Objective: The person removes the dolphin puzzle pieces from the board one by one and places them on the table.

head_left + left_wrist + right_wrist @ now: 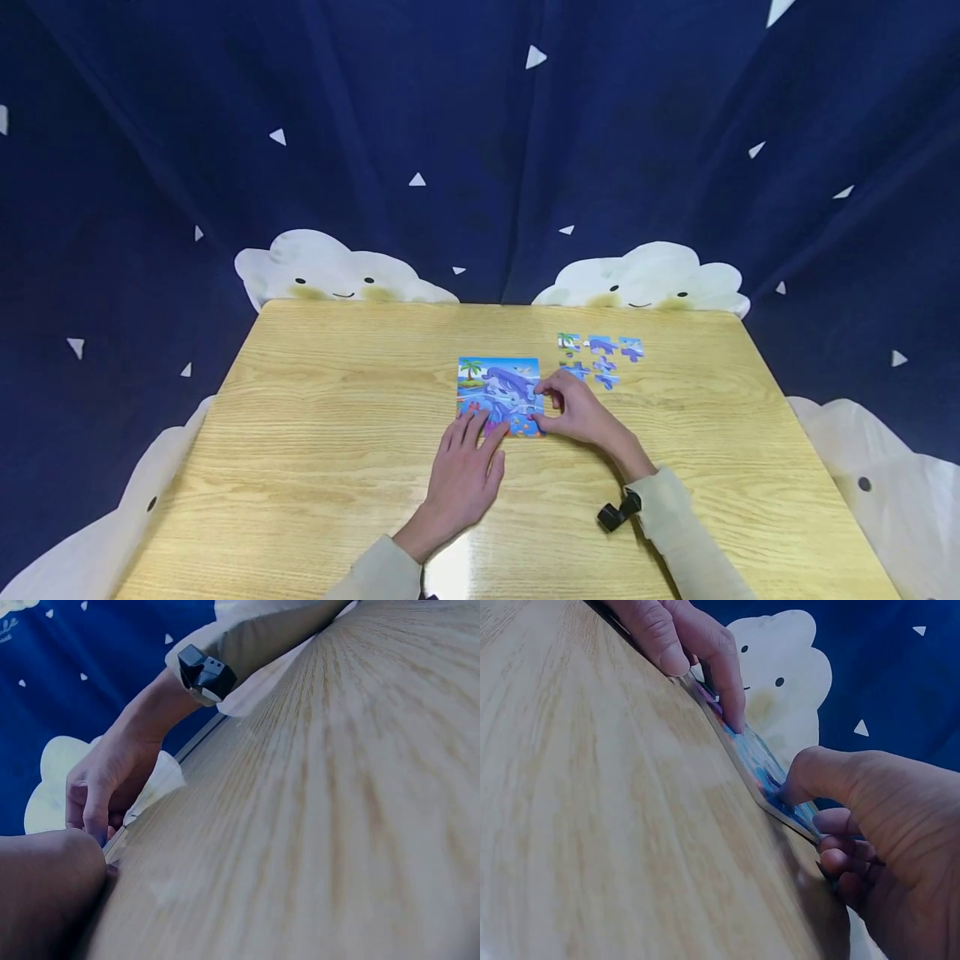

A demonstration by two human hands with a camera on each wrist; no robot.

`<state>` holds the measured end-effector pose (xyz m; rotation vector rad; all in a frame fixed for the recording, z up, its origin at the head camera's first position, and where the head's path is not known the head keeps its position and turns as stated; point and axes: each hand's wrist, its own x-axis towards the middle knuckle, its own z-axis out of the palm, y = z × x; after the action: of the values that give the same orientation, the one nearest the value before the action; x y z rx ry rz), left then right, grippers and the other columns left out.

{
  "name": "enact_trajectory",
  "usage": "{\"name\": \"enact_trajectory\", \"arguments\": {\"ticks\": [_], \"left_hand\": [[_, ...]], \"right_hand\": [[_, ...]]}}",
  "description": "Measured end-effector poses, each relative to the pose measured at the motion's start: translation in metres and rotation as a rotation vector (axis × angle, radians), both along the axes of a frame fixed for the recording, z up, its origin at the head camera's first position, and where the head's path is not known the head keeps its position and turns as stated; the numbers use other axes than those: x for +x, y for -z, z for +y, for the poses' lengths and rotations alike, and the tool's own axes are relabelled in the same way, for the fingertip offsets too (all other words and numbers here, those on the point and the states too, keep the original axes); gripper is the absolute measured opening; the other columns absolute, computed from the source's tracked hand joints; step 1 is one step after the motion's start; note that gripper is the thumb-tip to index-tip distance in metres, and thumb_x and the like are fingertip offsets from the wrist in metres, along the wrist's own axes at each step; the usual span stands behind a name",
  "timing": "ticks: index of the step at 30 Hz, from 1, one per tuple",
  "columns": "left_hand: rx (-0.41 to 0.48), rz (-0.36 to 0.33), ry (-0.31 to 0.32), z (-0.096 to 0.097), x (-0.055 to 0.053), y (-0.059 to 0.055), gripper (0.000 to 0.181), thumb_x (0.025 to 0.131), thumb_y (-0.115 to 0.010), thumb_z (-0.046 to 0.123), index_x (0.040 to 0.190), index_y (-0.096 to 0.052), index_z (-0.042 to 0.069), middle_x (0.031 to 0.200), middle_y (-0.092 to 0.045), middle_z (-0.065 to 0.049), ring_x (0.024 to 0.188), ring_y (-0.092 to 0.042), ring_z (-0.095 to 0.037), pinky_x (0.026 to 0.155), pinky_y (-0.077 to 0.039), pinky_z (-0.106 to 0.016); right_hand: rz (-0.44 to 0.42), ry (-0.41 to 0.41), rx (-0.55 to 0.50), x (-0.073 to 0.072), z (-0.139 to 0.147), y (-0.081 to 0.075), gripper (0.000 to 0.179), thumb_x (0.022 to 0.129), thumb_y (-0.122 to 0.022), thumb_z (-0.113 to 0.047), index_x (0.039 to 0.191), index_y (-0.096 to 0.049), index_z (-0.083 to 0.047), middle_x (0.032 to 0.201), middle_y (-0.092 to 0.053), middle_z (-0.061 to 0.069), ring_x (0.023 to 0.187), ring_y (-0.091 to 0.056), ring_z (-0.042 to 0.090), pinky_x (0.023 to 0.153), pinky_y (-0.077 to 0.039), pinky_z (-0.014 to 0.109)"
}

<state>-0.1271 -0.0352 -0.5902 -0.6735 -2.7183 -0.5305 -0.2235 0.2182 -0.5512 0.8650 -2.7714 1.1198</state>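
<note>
Head view: left hand (pixel 465 473), fingers extended, touches the dolphin picture (pixel 504 388). Right hand (pixel 579 410) seems mid-fitting; I can't tell its grip. Next, align.

The counter (pixel 322 400) has a light, yellowish top with wavy wood grain running across it, and glare shows toward its near edge. A dolphin puzzle (pixel 510 385) lies flat near the middle, and small loose pieces (pixel 602 345) lie in a cluster beyond its right side.
</note>
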Motion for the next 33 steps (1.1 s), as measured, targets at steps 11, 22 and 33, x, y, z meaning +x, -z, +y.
{"name": "enact_trajectory", "arguments": {"ticks": [11,22,33], "left_hand": [[0.012,-0.003,0.005,0.001,0.001,-0.004,0.045,0.108,-0.042,0.033,0.149,-0.057,0.024,0.156,-0.047,-0.012,0.148,-0.037,-0.037,0.122,-0.028,-0.053],[0.0,-0.049,0.004,0.001,0.003,-0.011,0.046,0.108,-0.045,0.033,0.151,-0.056,0.024,0.157,-0.046,-0.012,0.149,-0.036,-0.037,0.123,-0.027,-0.055],[0.01,-0.021,0.003,0.001,0.003,-0.008,0.044,0.107,-0.047,0.032,0.149,-0.058,0.023,0.155,-0.048,-0.013,0.148,-0.038,-0.038,0.122,-0.029,-0.054]], "right_hand": [[0.004,0.017,-0.014,0.001,0.003,0.001,0.045,0.08,-0.091,-0.024,0.113,-0.07,-0.002,0.09,-0.06,0.008,0.071,-0.054,0.016,0.064,-0.047,0.026],[-0.014,0.065,0.005,0.001,0.003,0.004,0.043,0.08,-0.09,-0.024,0.112,-0.07,-0.003,0.089,-0.059,0.006,0.071,-0.052,0.012,0.062,-0.046,0.025],[0.005,0.122,0.016,0.003,0.001,0.002,0.038,0.079,-0.09,-0.026,0.103,-0.071,-0.004,0.083,-0.058,0.004,0.072,-0.05,0.01,0.065,-0.045,0.026]]}}
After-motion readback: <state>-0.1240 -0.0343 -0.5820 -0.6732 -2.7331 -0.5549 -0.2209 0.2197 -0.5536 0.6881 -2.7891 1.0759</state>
